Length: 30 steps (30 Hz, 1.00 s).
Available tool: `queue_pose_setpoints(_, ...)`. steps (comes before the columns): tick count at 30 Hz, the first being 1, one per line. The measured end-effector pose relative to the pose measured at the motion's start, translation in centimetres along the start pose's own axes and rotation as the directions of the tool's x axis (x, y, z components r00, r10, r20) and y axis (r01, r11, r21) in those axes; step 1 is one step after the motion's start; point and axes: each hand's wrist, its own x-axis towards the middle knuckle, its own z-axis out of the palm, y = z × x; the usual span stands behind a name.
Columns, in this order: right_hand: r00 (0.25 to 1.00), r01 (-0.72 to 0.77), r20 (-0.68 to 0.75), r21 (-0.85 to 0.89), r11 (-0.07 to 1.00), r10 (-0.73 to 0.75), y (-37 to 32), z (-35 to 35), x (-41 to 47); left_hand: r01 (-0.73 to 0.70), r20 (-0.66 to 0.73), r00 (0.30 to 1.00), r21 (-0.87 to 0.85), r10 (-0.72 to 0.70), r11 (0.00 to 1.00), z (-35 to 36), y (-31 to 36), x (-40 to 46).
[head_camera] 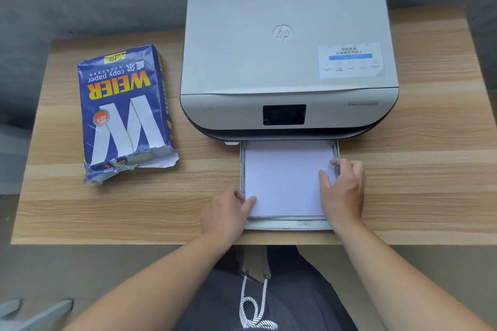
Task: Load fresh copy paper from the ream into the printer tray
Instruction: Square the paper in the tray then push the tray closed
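A white printer [287, 51] stands on the wooden table. Its paper tray [289, 224] is pulled out toward me. A stack of white paper [285, 177] lies flat in the tray, its far end under the printer. My left hand [228, 212] touches the stack's near left corner, thumb on top. My right hand [344, 188] rests on the right edge of the stack, fingers over the tray's right wall. The blue copy paper ream [126, 113] lies to the left of the printer, its near end torn open.
The wooden table [134, 209] has its front edge just below the tray. A grey surface runs behind the table. My lap, in dark clothing with a striped drawstring [255, 303], is under the front edge.
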Motion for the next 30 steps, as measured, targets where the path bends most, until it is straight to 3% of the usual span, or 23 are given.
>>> queue_pose_setpoints(7, 0.998, -0.066, -0.025, -0.022, 0.998, 0.066, -0.1, 0.1, 0.0, -0.119, -0.104, 0.989, -0.092, 0.109, 0.989, -0.9, 0.7, 2.4)
queue_pose_setpoints(15, 0.995, -0.095, -0.013, 0.056, 0.994, 0.096, 0.7, -0.1, 0.1, -0.120, -0.126, 0.987, -0.139, 0.103, 0.983, -0.8, 1.6, 3.1)
queue_pose_setpoints(30, 0.986, -0.161, -0.026, 0.149, 0.976, 0.167, 0.0, 0.8, -1.9, -0.215, -0.098, 0.971, 0.033, 0.217, 0.976, 0.8, 2.3, 1.2)
